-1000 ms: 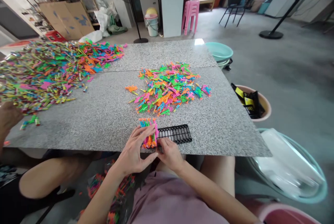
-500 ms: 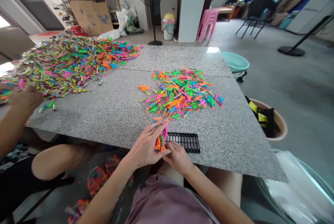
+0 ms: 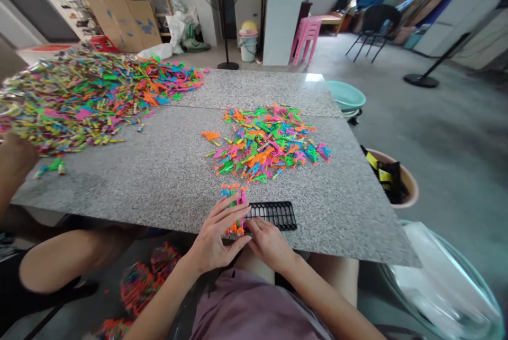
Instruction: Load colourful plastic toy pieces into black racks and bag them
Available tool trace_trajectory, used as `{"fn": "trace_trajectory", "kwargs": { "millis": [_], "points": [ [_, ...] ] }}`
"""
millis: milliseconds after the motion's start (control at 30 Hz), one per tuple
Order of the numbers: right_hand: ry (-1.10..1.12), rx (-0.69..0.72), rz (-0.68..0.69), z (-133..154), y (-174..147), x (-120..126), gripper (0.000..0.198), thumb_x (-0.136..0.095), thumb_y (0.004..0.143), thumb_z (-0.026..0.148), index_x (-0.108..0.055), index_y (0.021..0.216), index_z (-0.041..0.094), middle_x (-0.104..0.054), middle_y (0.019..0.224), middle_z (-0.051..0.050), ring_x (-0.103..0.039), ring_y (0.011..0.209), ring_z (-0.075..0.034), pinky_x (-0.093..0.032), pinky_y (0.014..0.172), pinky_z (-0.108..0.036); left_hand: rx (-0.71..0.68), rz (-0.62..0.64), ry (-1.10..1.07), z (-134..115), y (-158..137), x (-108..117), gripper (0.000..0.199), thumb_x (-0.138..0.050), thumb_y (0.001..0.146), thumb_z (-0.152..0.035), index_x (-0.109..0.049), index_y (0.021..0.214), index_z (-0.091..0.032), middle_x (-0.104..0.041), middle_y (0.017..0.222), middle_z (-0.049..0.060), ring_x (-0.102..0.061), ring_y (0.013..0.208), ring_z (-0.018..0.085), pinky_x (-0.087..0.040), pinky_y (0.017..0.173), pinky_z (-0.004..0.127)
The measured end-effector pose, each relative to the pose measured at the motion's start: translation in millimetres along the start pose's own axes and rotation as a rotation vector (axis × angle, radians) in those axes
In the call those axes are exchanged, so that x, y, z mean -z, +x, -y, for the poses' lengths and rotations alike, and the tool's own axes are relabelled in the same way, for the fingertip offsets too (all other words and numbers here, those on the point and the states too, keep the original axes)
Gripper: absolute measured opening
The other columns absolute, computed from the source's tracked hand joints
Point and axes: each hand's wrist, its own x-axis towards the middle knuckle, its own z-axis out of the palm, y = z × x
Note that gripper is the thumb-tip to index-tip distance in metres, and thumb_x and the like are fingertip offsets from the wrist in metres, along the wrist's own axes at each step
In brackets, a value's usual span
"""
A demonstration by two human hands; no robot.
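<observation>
A black plastic grid tray [image 3: 273, 216] lies near the front edge of the table. Bright plastic toy pieces [image 3: 230, 190] in orange, green, blue and pink stand side by side in a row at its left end. Over this row rests my left hand [image 3: 216, 237], its fingers stretched out and its thumb apart, touching the pieces. My right hand [image 3: 272, 245] is at the near edge of the tray, fingers curled together beside the row. What its fingertips hold, if anything, is hidden. A loose pile of similar toy pieces [image 3: 265, 144] lies just beyond the tray.
A larger heap of toys [image 3: 99, 97] covers the far left of the speckled table [image 3: 166, 171], where another person's hand [image 3: 16, 157] reaches in. Filled bags [image 3: 138, 284] lie on the floor at left. A tub [image 3: 410, 184] and a basin [image 3: 345, 95] stand to the right.
The view has shifted, moving the scene left. My left hand's fingers have spread and lie flatter over the row, showing more of its far ends. My right hand stays at the tray.
</observation>
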Motion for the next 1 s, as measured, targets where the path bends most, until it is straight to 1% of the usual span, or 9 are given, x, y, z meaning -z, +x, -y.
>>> {"fn": "trace_trajectory", "kwargs": {
  "millis": [167,300,433,500,600,700,767,933,1000],
  "points": [
    [0.008,-0.232,-0.086,-39.9,9.5,21.4,0.017,-0.052,0.091,0.013,-0.057,0.106,0.019,-0.066,0.099,-0.006,-0.062,0.092,-0.019,-0.049,0.082,-0.029,0.053,0.178,0.019,7.1,3.3,11.8,0.060,-0.066,0.086,-0.028,-0.046,0.142,-0.022,-0.057,0.140,0.010,-0.053,0.130,0.027,-0.048,0.107,0.045],
    [-0.315,-0.471,-0.106,-86.4,45.9,42.2,0.031,-0.041,0.092,0.004,-0.058,0.115,0.016,-0.064,0.112,-0.012,-0.060,0.104,-0.022,-0.048,0.087,-0.031,0.030,0.257,0.051,11.4,10.9,20.3,0.058,-0.067,0.084,-0.028,-0.050,0.139,-0.021,-0.063,0.133,0.010,-0.059,0.123,0.026,-0.051,0.104,0.043],
    [-0.528,-0.323,0.077,-112.0,68.2,56.0,0.037,-0.041,0.089,0.001,-0.060,0.117,0.017,-0.059,0.124,-0.013,-0.055,0.114,-0.024,-0.049,0.086,-0.030,-0.071,0.222,0.174,13.2,11.8,12.6,0.043,-0.062,0.087,-0.022,-0.058,0.129,-0.017,-0.065,0.128,0.011,-0.060,0.121,0.027,-0.051,0.104,0.045],
    [-0.533,-0.239,0.117,-116.6,59.3,55.9,0.037,-0.042,0.087,-0.001,-0.061,0.114,0.016,-0.061,0.119,-0.013,-0.054,0.114,-0.023,-0.050,0.087,-0.030,-0.113,0.180,0.240,13.7,9.6,6.3,0.037,-0.059,0.090,-0.019,-0.060,0.127,-0.016,-0.065,0.128,0.012,-0.059,0.121,0.027,-0.052,0.104,0.046],
    [-0.446,-0.232,0.019,-120.0,31.5,50.7,0.033,-0.042,0.087,-0.001,-0.063,0.106,0.016,-0.064,0.109,-0.011,-0.055,0.109,-0.021,-0.048,0.092,-0.031,-0.154,0.139,0.290,13.4,7.9,0.0,0.035,-0.056,0.090,-0.017,-0.060,0.125,-0.015,-0.065,0.126,0.012,-0.058,0.121,0.026,-0.052,0.103,0.045],
    [-0.367,-0.433,-0.167,-118.9,15.9,47.6,0.020,-0.047,0.092,0.012,-0.064,0.102,0.016,-0.064,0.107,-0.011,-0.058,0.103,-0.021,-0.048,0.090,-0.032,-0.173,0.158,0.301,11.2,10.6,-0.8,0.029,-0.056,0.089,-0.016,-0.063,0.117,-0.014,-0.065,0.125,0.012,-0.053,0.126,0.028,-0.050,0.105,0.046],
    [-0.370,-0.595,-0.199,-114.5,20.2,48.2,0.018,-0.051,0.093,0.022,-0.064,0.103,0.015,-0.063,0.109,-0.013,-0.060,0.101,-0.023,-0.048,0.086,-0.033,-0.165,0.170,0.313,9.3,13.2,0.3,0.025,-0.056,0.089,-0.016,-0.065,0.112,-0.015,-0.065,0.126,0.012,-0.049,0.130,0.029,-0.048,0.107,0.046],
    [-0.315,-0.808,-0.054,-108.1,48.4,64.3,0.021,-0.050,0.089,0.011,-0.068,0.099,0.011,-0.064,0.111,-0.019,-0.065,0.097,-0.025,-0.048,0.081,-0.033,-0.134,0.166,0.411,7.0,13.1,2.5,0.020,-0.060,0.089,-0.025,-0.066,0.109,-0.022,-0.064,0.128,0.008,-0.037,0.140,0.037,-0.024,0.116,0.069],
    [-0.232,-0.834,0.003,-110.7,53.3,73.9,0.014,-0.057,0.085,0.013,-0.069,0.093,0.011,-0.067,0.100,-0.017,-0.066,0.093,-0.025,-0.049,0.079,-0.032,-0.112,0.185,0.383,7.0,11.2,2.5,0.021,-0.059,0.091,-0.025,-0.066,0.110,-0.022,-0.062,0.131,0.009,-0.029,0.145,0.038,-0.026,0.114,0.069]
  ]
}}
